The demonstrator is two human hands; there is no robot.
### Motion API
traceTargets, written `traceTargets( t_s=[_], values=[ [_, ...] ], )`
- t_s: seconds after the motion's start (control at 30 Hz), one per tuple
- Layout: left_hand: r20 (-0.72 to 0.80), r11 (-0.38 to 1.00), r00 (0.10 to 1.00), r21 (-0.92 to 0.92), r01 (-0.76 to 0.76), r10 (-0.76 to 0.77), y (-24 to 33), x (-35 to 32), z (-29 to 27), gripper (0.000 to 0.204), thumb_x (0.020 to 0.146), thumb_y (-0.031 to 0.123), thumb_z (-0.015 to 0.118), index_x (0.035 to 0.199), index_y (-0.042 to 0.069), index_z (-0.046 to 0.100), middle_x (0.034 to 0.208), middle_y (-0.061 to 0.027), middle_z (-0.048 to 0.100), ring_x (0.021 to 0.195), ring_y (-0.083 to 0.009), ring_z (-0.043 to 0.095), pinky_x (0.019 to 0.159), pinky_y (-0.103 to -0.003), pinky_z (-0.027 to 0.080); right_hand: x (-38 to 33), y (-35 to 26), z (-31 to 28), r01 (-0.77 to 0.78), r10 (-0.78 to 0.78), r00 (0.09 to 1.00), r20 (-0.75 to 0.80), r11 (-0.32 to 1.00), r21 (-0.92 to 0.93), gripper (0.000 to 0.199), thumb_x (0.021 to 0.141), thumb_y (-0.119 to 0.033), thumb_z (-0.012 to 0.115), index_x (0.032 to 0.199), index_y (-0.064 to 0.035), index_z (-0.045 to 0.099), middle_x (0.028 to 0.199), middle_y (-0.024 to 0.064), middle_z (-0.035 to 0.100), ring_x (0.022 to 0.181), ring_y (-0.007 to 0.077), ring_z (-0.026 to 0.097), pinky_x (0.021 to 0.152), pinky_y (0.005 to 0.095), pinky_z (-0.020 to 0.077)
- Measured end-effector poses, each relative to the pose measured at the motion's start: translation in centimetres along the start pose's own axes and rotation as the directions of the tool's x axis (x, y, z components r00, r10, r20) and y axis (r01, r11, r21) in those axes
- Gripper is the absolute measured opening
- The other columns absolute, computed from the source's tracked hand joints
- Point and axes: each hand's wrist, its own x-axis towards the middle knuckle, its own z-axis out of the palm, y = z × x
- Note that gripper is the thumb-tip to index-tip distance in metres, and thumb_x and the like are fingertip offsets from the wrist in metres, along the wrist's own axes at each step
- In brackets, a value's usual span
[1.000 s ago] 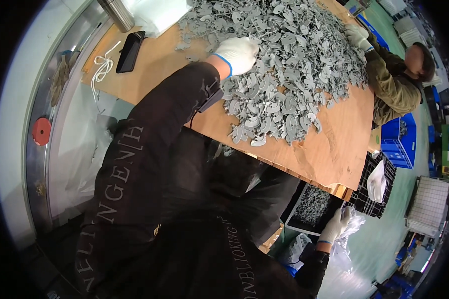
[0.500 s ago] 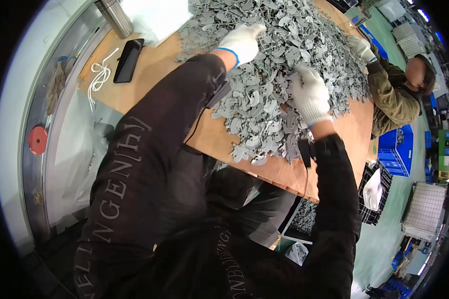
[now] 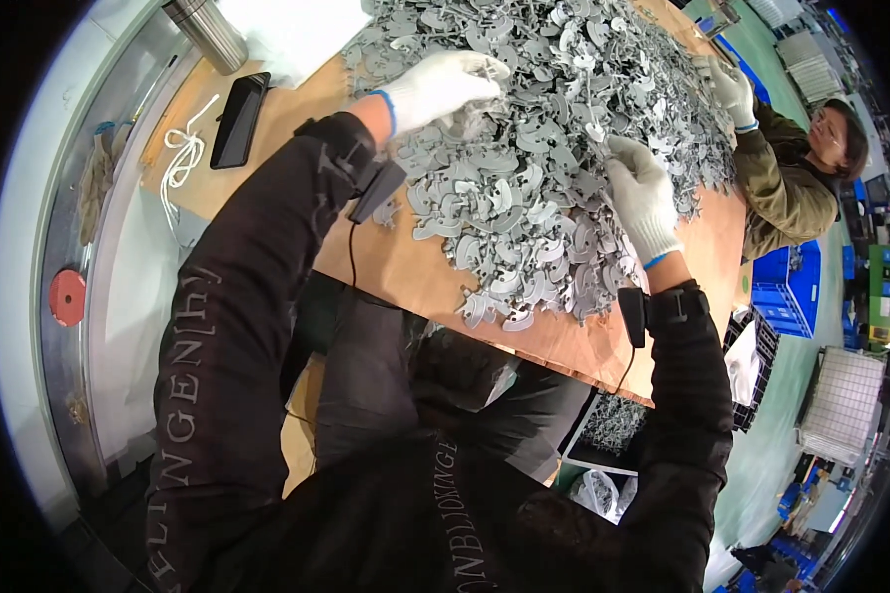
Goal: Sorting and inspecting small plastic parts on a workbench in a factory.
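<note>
Right hand (image 3: pixel 641 195) has slid further onto the grey parts pile (image 3: pixel 554 128); fingers flat, spread. Left hand (image 3: pixel 443 84) curled on pile parts. Bare table (image 3: pixel 405 272) edge nearside of pile.

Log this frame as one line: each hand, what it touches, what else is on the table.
left hand: on pile of grey metal parts | right hand: on same pile | wooden table: black phone, white cord, metal cylinder

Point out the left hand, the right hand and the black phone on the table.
left hand (image 3: pixel 443 87), head view, back of glove
right hand (image 3: pixel 641 193), head view, back of glove
black phone (image 3: pixel 239 120), head view, screen middle
</note>
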Motion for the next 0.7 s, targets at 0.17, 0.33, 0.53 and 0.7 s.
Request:
traceTargets(
  t_s=[0.17, 0.33, 0.53, 0.7],
  values=[
    [-0.008, 0.995, 0.997, 0.068, 0.076, -0.076, 0.9, -1.4, -0.6, 0.035, 0.107, 0.029, 0.071, 0.137, 0.011, 0.072, 0.095, -0.0008, 0.075, 0.076, -0.0064, 0.066, 0.066, -0.027, 0.055, 0.3, -0.8, 0.4, -0.035, 0.036, 0.999, 0.015, 0.999, -0.017, 0.035, 0.102, -0.018, 0.063, 0.132, -0.0050, 0.076, 0.101, 0.0114, 0.079, 0.076, 0.0156, 0.070, 0.078, 0.0325, 0.0586],
    [-0.067, 0.932, 0.994, 0.358, -0.058, 0.088, 2.0, -0.2, 0.7, 0.036, 0.105, 0.033, 0.071, 0.133, 0.010, 0.073, 0.096, -0.0043, 0.075, 0.073, -0.0138, 0.068, 0.072, -0.033, 0.058, 1.3, -4.5, 1.5, -0.121, 0.139, 0.984, 0.110, 0.979, -0.162, 0.035, 0.102, -0.022, 0.059, 0.127, -0.0072, 0.077, 0.115, 0.0215, 0.082, 0.107, 0.0341, 0.079, 0.100, 0.0392, 0.0589],
    [0.057, 0.507, 0.963, 0.841, -0.188, 0.262, 1.0, 3.2, 3.6, 0.033, 0.102, 0.032, 0.069, 0.123, 0.011, 0.081, 0.112, -0.0140, 0.082, 0.096, -0.0328, 0.080, 0.088, -0.047, 0.063, 3.3, -4.8, 5.6, -0.017, 0.016, 1.000, -0.007, 0.890, -0.455, 0.044, 0.102, -0.032, 0.056, 0.127, -0.0017, 0.075, 0.117, 0.0297, 0.078, 0.107, 0.0482, 0.076, 0.100, 0.0525, 0.0583],
    [0.049, 0.402, 0.965, 0.903, -0.152, 0.256, 0.7, 4.8, 4.1, 0.033, 0.106, 0.038, 0.063, 0.123, 0.016, 0.078, 0.114, -0.0218, 0.078, 0.108, -0.0392, 0.077, 0.091, -0.053, 0.061, 4.5, -2.6, 6.3, 0.009, 0.022, 0.999, 0.044, 0.804, -0.595, 0.045, 0.105, -0.036, 0.056, 0.126, -0.0007, 0.076, 0.117, 0.0307, 0.078, 0.109, 0.0509, 0.075, 0.100, 0.0538, 0.0583]
  ],
)
